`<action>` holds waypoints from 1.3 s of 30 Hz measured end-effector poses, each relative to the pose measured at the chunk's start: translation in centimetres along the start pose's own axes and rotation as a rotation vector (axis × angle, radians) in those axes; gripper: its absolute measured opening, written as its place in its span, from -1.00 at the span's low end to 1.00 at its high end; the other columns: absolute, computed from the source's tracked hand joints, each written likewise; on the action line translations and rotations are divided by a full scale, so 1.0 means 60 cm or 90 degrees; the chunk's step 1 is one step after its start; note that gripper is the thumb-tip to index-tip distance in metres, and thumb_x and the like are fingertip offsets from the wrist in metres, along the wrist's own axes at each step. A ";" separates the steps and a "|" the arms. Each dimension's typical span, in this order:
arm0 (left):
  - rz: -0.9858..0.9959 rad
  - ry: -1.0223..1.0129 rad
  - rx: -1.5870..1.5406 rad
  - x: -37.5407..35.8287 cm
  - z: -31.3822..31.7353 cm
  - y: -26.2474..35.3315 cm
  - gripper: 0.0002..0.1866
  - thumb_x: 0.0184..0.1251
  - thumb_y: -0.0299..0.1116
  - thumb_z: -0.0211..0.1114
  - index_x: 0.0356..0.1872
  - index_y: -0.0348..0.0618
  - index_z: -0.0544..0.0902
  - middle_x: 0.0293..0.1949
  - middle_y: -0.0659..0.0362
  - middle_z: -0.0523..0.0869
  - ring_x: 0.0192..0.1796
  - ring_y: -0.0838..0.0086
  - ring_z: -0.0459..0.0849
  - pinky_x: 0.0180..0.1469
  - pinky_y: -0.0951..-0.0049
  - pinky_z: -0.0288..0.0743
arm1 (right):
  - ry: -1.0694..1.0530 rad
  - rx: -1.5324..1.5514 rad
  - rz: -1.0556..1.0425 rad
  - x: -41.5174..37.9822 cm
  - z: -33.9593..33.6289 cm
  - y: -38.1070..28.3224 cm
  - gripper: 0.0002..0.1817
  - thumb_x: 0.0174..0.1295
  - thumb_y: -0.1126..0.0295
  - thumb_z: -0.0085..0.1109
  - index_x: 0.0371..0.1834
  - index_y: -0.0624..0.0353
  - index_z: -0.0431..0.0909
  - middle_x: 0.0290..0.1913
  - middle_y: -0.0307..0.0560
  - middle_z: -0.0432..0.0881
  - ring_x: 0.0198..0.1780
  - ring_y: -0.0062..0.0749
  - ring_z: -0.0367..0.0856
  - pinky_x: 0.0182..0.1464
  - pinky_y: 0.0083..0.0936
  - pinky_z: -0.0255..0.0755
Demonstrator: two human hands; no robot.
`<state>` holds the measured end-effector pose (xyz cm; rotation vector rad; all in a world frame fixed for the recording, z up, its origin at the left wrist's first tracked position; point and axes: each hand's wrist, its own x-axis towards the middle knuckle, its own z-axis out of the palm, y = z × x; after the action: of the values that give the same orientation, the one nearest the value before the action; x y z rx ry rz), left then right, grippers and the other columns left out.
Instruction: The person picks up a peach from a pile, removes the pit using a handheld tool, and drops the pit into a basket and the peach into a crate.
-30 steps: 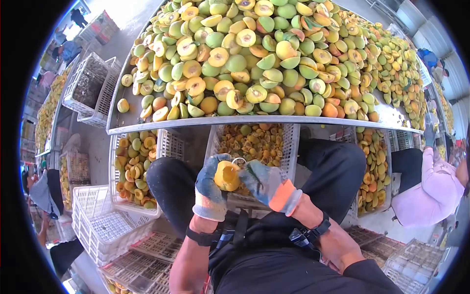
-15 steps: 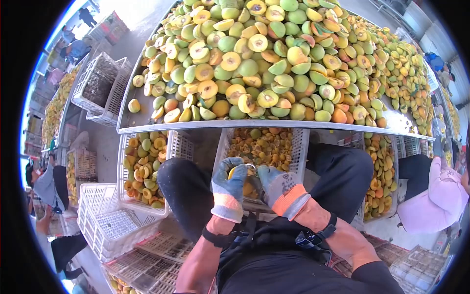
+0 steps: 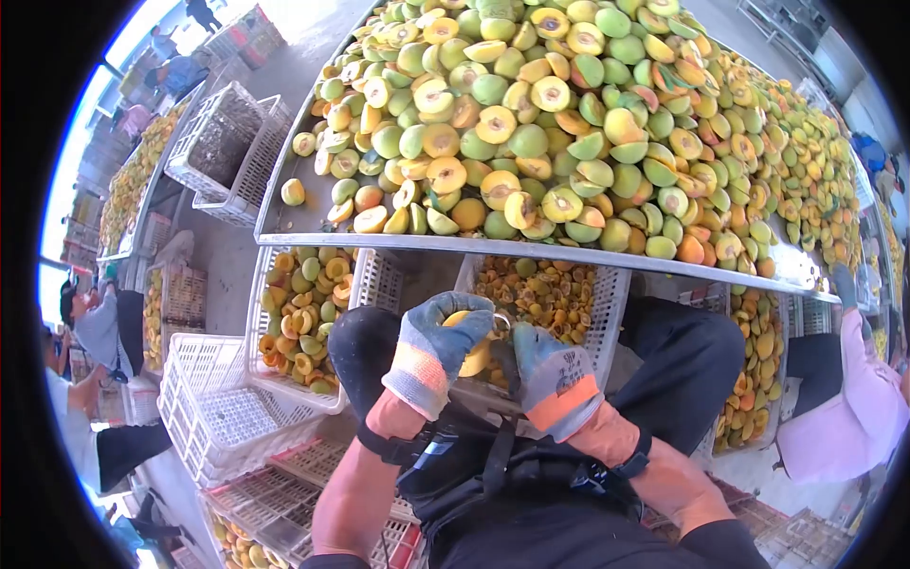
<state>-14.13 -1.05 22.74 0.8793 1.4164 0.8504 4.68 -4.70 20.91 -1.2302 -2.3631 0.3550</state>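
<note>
My left hand [image 3: 438,343], in a grey-blue and orange work glove, is closed around a yellow peach half [image 3: 477,357] in front of my lap. My right hand [image 3: 550,372], gloved the same way, is closed on a small pitting tool whose metal loop [image 3: 500,323] shows between the hands, beside the fruit. Its handle is hidden in the fingers. Below and beyond the hands stands a white crate [image 3: 608,318] with small orange-brown fruit pieces and pits. Above it, the metal table [image 3: 398,239] carries a big heap of halved peaches [image 3: 531,142], green to yellow-orange.
A white crate of peach halves [image 3: 305,313] stands left of my knee, another crate of peach halves [image 3: 749,370] to the right. White crates [image 3: 223,417] stack at lower left. A person in a pink top [image 3: 839,408] sits at right; other people work at far left.
My view has shifted, so the table and crates appear farther right. My left hand has turned and lifted slightly away from the right, showing more of the peach half.
</note>
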 end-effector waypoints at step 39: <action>0.309 0.261 -0.091 0.138 -0.147 0.000 -0.78 0.46 -0.23 0.36 -0.12 -0.18 0.71 -0.26 0.16 0.79 -0.32 0.51 0.72 -0.30 0.55 0.60 | -0.048 0.335 0.183 0.018 0.031 0.044 -0.80 0.45 0.40 0.14 0.05 0.21 0.59 -0.08 0.17 0.72 -0.18 0.03 0.73 -0.31 -0.25 0.56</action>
<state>-23.04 6.40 19.32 0.9915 1.4849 1.5507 5.10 -2.37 18.47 -1.2978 -1.9571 1.0543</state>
